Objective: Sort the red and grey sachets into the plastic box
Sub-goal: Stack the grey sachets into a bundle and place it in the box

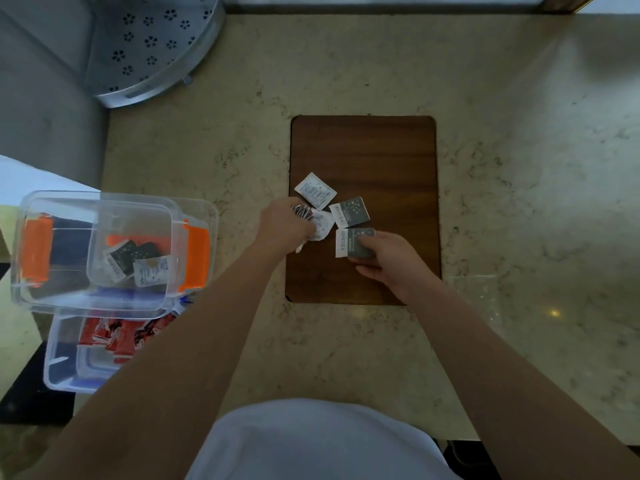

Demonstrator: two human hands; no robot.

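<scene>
On the dark wooden board (367, 147) lie a white-backed sachet (315, 190) and a grey sachet (349, 211). My left hand (282, 228) grips a bunch of sachets (313, 220), red and white edges showing past its fingers. My right hand (384, 259) pinches another grey sachet (353, 242) near the board's middle. At the left stands a clear plastic box with orange clips (199, 251) that holds grey sachets (133, 259). Below it a second clear box (60, 372) holds red sachets (114, 336).
The board rests on a beige marble counter (519, 168). A perforated metal rack (152, 46) stands at the back left corner. The two boxes sit at the counter's left edge. My white shirt fills the bottom of the view.
</scene>
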